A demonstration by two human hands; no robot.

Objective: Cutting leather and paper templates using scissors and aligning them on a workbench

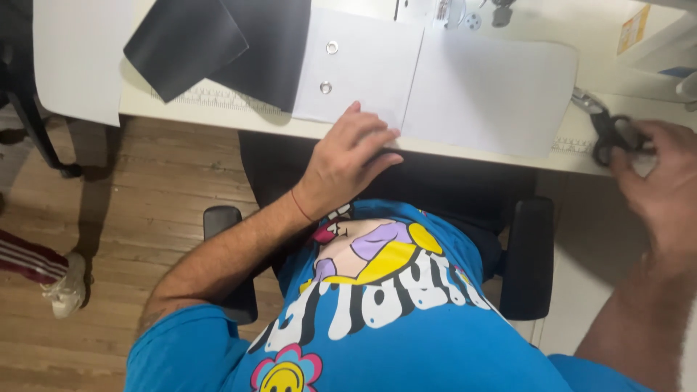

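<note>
The left hand (pixel 345 163) lies flat on thin, floppy white fabric (pixel 435 87), while the right hand (pixel 664 185) curls around stiff black scissors (pixel 613 134) at their handles.

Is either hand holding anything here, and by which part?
Right hand grips the black scissors by their handles. Left hand holds nothing, resting on the white sheet.

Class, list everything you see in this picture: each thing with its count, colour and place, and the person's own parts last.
white sheets: two, white, side by side on the table edge
eyelets: two, silver, in the left white sheet
dark sheets: two, black, overlapping at upper left
scissors: one pair, black handles, at the table's right end
table: one, cream
chair armrests: two, black, either side of the person
floor: wooden, brown
left hand: resting on the white sheet's near edge
right hand: at the scissors' handles
</note>
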